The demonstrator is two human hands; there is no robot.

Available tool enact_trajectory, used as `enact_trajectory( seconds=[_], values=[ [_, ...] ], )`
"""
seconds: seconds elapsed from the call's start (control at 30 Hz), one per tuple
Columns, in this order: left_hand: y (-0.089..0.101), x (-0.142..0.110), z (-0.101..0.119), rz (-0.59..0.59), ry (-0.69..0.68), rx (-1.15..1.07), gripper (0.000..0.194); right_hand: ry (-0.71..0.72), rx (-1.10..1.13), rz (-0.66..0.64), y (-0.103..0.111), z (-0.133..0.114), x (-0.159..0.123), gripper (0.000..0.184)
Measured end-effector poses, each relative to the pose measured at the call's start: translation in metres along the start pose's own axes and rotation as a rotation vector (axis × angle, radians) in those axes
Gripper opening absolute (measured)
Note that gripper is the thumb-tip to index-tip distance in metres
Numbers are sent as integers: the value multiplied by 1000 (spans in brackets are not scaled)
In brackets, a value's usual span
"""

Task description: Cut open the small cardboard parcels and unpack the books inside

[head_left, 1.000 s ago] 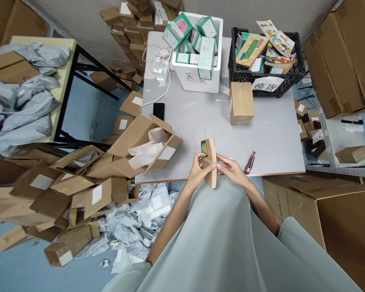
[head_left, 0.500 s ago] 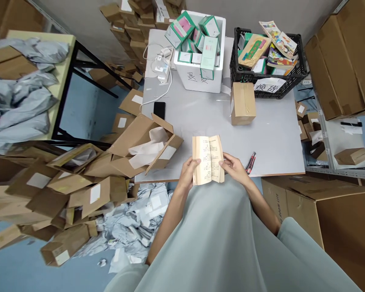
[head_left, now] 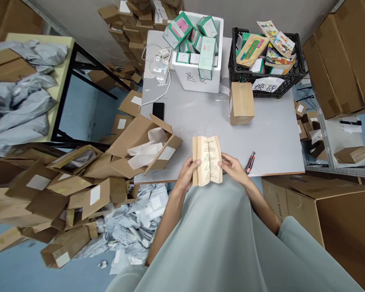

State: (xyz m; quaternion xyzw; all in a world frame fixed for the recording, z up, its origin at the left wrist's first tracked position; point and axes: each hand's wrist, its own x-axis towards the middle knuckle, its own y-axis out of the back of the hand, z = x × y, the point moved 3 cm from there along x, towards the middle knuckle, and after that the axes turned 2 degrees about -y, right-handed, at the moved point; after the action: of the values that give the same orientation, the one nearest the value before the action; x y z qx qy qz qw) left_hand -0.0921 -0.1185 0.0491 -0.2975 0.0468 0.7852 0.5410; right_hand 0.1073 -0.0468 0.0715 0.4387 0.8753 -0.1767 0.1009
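Note:
I hold a small book (head_left: pixel 207 159) with yellowed printed pages open over the near edge of the white table (head_left: pixel 200 117). My left hand (head_left: pixel 187 173) grips its left half, thumb on the page. My right hand (head_left: pixel 232 168) grips its right half. A red and black utility knife (head_left: pixel 250 161) lies on the table just right of my right hand. A sealed brown cardboard box (head_left: pixel 241 102) stands farther back.
A white foam box (head_left: pixel 197 77) of green cartons and a black crate (head_left: pixel 266 73) of books stand at the table's back. An opened carton (head_left: pixel 146 146) with white paper and a black phone (head_left: pixel 158 110) lie left. Piled cartons and grey mailers cover the floor at left; big cartons stand right.
A second ago the book was shut and held edge-up between both hands; it is now spread open, and the pages have shifted slightly since half a second ago.

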Motion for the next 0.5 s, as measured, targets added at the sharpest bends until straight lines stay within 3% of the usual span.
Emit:
enact_trajectory(
  seconds=[0.1,0.23,0.33,0.43,0.5],
  values=[
    [-9,1,2,-44,-134,169,63,-14,8,7,-3,2,-1,72],
    [-10,4,-1,49,-171,142,64,-18,10,95,6,4,-1,69],
    [-2,8,-7,133,-83,26,81,-53,55,115,17,3,-4,63],
    [0,8,-11,25,99,-50,73,-153,139,98,23,3,-7,63],
    [-2,5,-10,-63,136,-86,69,-195,193,90,25,3,-9,64]
  ],
)
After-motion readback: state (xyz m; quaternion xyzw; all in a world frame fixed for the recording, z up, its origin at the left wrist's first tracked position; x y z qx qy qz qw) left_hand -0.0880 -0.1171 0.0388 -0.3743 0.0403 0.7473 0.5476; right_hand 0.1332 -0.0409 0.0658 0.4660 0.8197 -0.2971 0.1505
